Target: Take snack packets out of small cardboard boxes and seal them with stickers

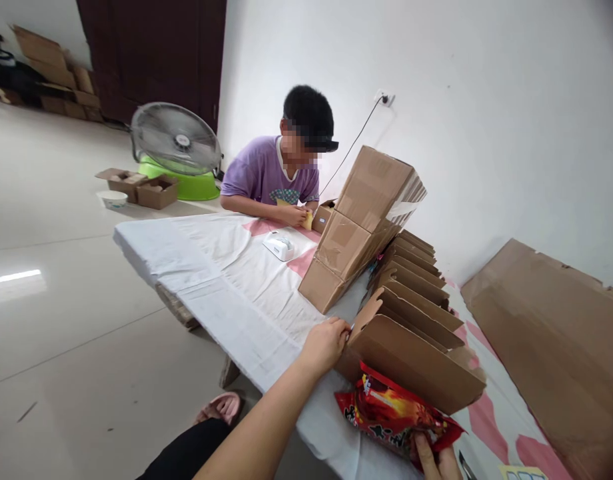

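Observation:
My left hand [327, 343] is closed at the near left edge of the first open cardboard box [416, 363], its fingertips partly hidden against the side. This box leads a row of several open brown boxes with upright flaps. In front of it, a shiny red food packet [394, 410] with dark lettering lies tilted. My right hand [434, 460] pinches the packet's lower right corner between thumb and fingers; much of the hand is cut off by the bottom edge.
Taped boxes [346, 240] stand stacked beyond my left hand. Across the table [211, 300], a person [271, 177] handles a yellow piece near a white tape dispenser [280, 245]. A large cardboard sheet [551, 340] leans at right. A floor fan [179, 140] stands behind.

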A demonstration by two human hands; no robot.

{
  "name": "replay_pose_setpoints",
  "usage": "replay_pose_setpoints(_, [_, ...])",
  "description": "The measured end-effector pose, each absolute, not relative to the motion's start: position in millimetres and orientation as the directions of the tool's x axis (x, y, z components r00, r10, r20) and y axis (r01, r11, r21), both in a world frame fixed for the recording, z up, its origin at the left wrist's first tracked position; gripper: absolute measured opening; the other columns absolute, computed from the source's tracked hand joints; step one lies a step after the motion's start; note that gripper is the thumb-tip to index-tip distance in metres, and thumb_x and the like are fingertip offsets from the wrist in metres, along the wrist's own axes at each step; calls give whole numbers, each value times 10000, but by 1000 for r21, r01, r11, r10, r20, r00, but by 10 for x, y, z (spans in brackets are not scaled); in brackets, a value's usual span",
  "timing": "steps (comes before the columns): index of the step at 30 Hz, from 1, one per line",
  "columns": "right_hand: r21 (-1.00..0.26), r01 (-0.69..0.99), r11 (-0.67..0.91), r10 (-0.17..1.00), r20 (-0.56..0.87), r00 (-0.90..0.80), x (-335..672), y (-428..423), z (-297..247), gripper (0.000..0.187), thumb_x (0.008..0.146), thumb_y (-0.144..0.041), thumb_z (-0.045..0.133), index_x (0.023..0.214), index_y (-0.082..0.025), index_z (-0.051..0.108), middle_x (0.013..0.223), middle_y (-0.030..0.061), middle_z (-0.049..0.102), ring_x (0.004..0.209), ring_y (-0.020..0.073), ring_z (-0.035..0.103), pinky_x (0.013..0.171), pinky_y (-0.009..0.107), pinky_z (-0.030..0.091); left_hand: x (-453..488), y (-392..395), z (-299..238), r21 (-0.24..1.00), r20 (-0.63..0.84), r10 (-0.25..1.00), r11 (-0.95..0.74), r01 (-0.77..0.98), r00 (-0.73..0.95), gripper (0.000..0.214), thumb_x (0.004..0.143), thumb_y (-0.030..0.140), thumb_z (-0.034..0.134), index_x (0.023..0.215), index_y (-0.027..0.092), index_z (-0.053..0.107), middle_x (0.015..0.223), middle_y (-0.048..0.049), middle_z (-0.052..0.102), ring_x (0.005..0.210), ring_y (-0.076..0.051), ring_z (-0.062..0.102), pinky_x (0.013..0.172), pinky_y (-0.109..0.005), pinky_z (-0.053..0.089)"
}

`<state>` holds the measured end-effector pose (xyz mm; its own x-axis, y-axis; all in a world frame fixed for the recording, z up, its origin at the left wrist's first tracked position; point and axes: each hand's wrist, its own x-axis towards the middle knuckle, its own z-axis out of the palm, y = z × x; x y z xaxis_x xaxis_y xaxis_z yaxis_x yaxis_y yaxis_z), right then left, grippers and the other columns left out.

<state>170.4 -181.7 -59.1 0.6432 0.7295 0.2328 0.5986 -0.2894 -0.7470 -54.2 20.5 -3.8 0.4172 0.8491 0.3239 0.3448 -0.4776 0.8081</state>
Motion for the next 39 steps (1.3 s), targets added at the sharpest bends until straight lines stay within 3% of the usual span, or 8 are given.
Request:
replay_pose_setpoints(7, [-731, 613, -298, 699, 271, 662, 1577, -1816, -619, 755, 761, -806, 374, 1064, -152, 602, 1011, 143, 725, 1042, 325, 643, 857, 341, 502, -520, 254, -99, 918, 224, 946, -285, 275, 234, 129, 800, 139, 447, 736, 212, 533, 652, -6, 621, 676, -178, 623, 677, -281, 442])
replay_pose_setpoints(12, [-724, 631, -281, 686, 308, 659, 1483, -1770, -685, 713, 798, -762, 374, 1095, -163, 620, 1034, 147, 723, 1035, 328, 652, 846, 359, 520, -655, 109, 101, 986, 145, 987, -150, 68, 69, 132, 854, 258, 317, 804, 220, 433, 554, 30, 548, 549, -155, 591, 570, -257, 439])
replay_pose_setpoints(15, [-730, 641, -238, 681, 345, 646, 1453, -1720, -725, 665, 811, -728, 401, 1073, -165, 639, 1057, 149, 714, 1053, 325, 642, 876, 372, 515, -825, -154, 373, 955, 244, 910, -165, -246, 336, 202, 840, 399, 392, 771, 216, 442, 559, 19, 566, 528, -140, 563, 552, -254, 439])
replay_pose_setpoints(17, [-736, 643, -212, 675, 365, 641, 1440, -1675, -756, 666, 807, -728, 414, 1046, -153, 648, 1050, 162, 712, 1043, 334, 641, 880, 393, 513, -913, -341, 526, 934, 274, 707, -35, -355, 652, 243, 809, 447, 477, 762, 208, 478, 626, -9, 610, 546, -145, 578, 562, -267, 445])
replay_pose_setpoints(19, [-738, 648, -185, 676, 384, 630, 1429, -1628, -786, 674, 800, -734, 421, 1025, -142, 651, 1020, 170, 715, 1012, 339, 647, 879, 414, 512, -930, -482, 606, 982, 186, 484, -59, -180, 855, 157, 779, 363, 524, 745, 210, 511, 697, -17, 634, 639, -166, 606, 603, -272, 448])
replay_pose_setpoints(20, [-739, 652, -169, 677, 394, 622, 1424, -1605, -799, 672, 800, -732, 426, 1030, -140, 647, 1015, 170, 715, 1001, 338, 650, 880, 418, 512, -906, -526, 614, 982, 137, 470, -179, -58, 872, 86, 767, 288, 514, 723, 214, 518, 710, -11, 632, 674, -169, 598, 621, -271, 436])
replay_pose_setpoints(24, [-737, 668, -104, 680, 437, 588, 1402, -1545, -831, 645, 811, -710, 443, 1102, -160, 612, 1074, 151, 705, 1032, 318, 648, 891, 391, 513, -680, -541, 503, 801, 211, 696, -526, 287, 687, 147, 718, 99, 405, 664, 217, 475, 746, -5, 579, 694, -162, 529, 652, -279, 381])
replay_pose_setpoints(39, [-816, 568, -105, 770, 295, 566, 1334, -1360, -495, 502, 823, -563, 565, 1076, -134, 633, 1013, 146, 713, 964, 306, 663, 844, 386, 528, -382, -240, 165, 784, 365, 722, -579, 224, 588, 144, 796, 120, 384, 711, 223, 440, 821, -14, 537, 759, -174, 546, 704, -292, 419])
